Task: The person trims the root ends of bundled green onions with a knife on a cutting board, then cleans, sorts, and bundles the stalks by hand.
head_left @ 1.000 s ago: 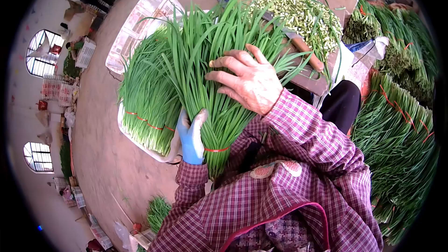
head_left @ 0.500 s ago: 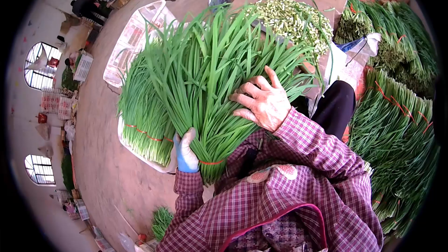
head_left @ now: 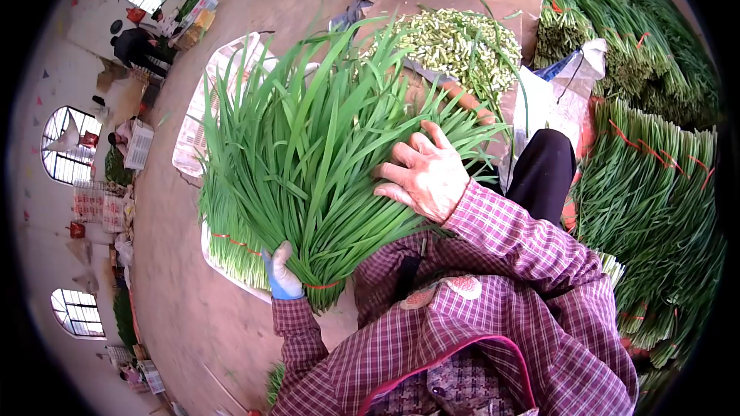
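A big bunch of garlic chives point(head_left: 297, 162), bound near its base with a red band point(head_left: 322, 286), leans in front of me with its long green leaves fanned out. My left hand point(head_left: 282, 271), in a blue and white glove, is closed round the side of the bunch by the band; its other fingers are hidden behind the leaves. My bare right hand point(head_left: 428, 175) lies on the right side of the leaves with its fingers spread. Behind the held bunch, banded chives point(head_left: 240, 262) rest in a white lined crate point(head_left: 216, 256).
Cut stem ends point(head_left: 462, 46) are heaped on a board point(head_left: 526, 29) ahead. Stacked banded chives point(head_left: 640, 216) fill my right side. My knee point(head_left: 546, 173) stands between them and the bunch. Another person point(head_left: 139, 48) bends over by the far left wall.
The bunch and my left hand have shifted left, covering more of the chives in the crate. The leaves spread wider to the left. My right hand stays on the leaves. The view has turned slightly.
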{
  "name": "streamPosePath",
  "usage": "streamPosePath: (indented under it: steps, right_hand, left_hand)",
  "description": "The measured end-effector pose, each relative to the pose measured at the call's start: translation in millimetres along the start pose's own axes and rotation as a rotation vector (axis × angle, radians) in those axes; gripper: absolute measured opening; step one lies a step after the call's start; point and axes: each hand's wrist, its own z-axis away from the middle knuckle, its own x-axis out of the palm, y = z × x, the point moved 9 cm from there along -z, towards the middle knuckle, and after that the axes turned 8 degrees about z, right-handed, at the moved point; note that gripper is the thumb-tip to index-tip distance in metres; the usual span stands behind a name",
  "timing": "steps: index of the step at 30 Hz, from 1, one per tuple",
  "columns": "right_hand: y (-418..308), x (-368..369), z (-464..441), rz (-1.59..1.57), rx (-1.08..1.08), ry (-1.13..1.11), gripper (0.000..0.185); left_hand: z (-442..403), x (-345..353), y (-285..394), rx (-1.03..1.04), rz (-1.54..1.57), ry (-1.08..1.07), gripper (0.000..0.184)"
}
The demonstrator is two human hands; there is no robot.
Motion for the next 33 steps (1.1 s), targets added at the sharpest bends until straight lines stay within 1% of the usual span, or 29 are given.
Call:
streamPosePath:
  steps: [1, 2, 3, 6, 7, 10, 11, 14, 16, 17, 18, 19, 22, 26, 29, 31, 33]
  right_hand:
    - [1, -1, -1, 0.000, 0.005, 0.009, 0.027]
    - [1, -5, -3, 0.001, -0.002, 0.053, 0.022]
    - [2, -4, -4, -0.001, 0.001, 0.053, 0.022]
    - [9, -3, -12, -0.069, 0.088, 0.076, 0.016]
    - [12, -2, -16, -0.093, 0.104, 0.077, 0.017]
    - [19, 3, -26, -0.113, 0.174, 0.012, 0.017]
    - [22, 6, -28, -0.161, 0.203, -0.057, 0.017]
    - [27, 4, -34, -0.194, 0.246, -0.003, 0.021]
    - [35, 10, -34, -0.199, 0.354, -0.055, 0.026]
    - [35, 10, -35, -0.200, 0.356, -0.055, 0.026]
    - [37, 13, -36, -0.185, 0.367, -0.100, 0.029]
    - [37, 17, -36, -0.170, 0.378, -0.145, 0.032]
    - [38, 17, -36, -0.174, 0.405, -0.168, 0.037]
    - [40, 23, -38, -0.184, 0.428, -0.191, 0.039]
    - [41, 28, -39, -0.168, 0.422, -0.204, 0.036]
    - [38, 27, -40, -0.237, 0.416, -0.259, 0.035]
    - [39, 32, -39, -0.234, 0.439, -0.286, 0.033]
  left_hand:
    - [-3, -5, -2, 0.000, -0.003, -0.003, 0.053]
    - [-5, -9, -7, -0.014, 0.036, -0.017, 0.054]
    - [-5, -8, -8, -0.030, 0.074, -0.029, 0.054]
    - [-4, -1, -6, -0.028, 0.081, -0.062, 0.054]
    - [-4, 1, -6, -0.035, 0.074, -0.066, 0.054]
    - [-4, 12, -9, -0.048, 0.127, -0.127, 0.054]
    - [-4, 14, -11, -0.068, 0.175, -0.147, 0.054]
    - [-5, 15, -15, -0.104, 0.234, -0.191, 0.054]
    - [-3, 19, -16, -0.120, 0.245, -0.215, 0.053]
    - [-3, 18, -15, -0.113, 0.221, -0.188, 0.054]
    - [-2, 16, -14, -0.106, 0.197, -0.162, 0.054]
    - [-3, 14, -15, -0.107, 0.194, -0.163, 0.054]
    - [-5, 10, -18, -0.116, 0.189, -0.159, 0.055]
    - [-4, 11, -19, -0.123, 0.198, -0.171, 0.057]
    - [-4, 10, -20, -0.123, 0.196, -0.167, 0.057]
    - [-4, 10, -20, -0.126, 0.191, -0.170, 0.058]
    - [-3, 10, -24, -0.173, 0.224, -0.207, 0.058]
